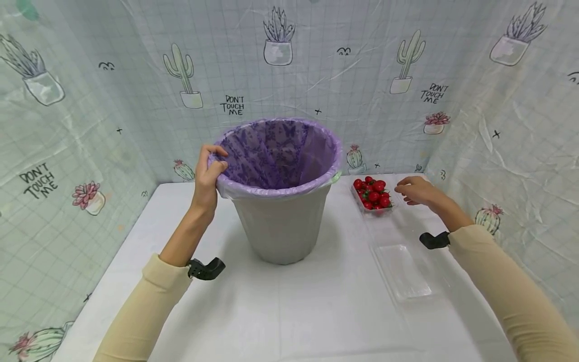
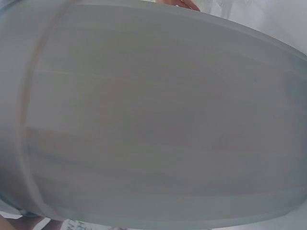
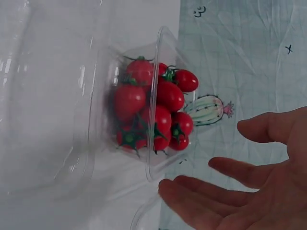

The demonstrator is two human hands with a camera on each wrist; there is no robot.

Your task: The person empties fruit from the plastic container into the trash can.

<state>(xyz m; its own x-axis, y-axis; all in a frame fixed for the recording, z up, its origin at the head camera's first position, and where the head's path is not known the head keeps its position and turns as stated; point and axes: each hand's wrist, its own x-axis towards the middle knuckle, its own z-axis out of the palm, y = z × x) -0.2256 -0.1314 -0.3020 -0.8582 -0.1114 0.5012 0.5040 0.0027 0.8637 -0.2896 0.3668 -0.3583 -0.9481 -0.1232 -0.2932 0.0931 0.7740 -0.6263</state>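
A grey trash can (image 1: 280,226) lined with a purple patterned bag (image 1: 271,156) stands upright on the white table. My left hand (image 1: 209,176) grips its rim at the left, over the folded bag edge. In the left wrist view the can's grey wall (image 2: 163,115) fills almost everything, and the left fingers are hidden. Several cherry tomatoes (image 1: 373,194) with green stems lie in a clear plastic box (image 3: 152,120). Just right of that box, my right hand (image 1: 418,191) hovers with fingers spread and holds nothing; the right wrist view shows them apart from the tomatoes.
A clear plastic tray or lid (image 1: 404,271) lies on the table in front of the tomato box. A cloth printed with cacti (image 1: 280,75) hangs behind and along both sides of the white table (image 1: 316,322).
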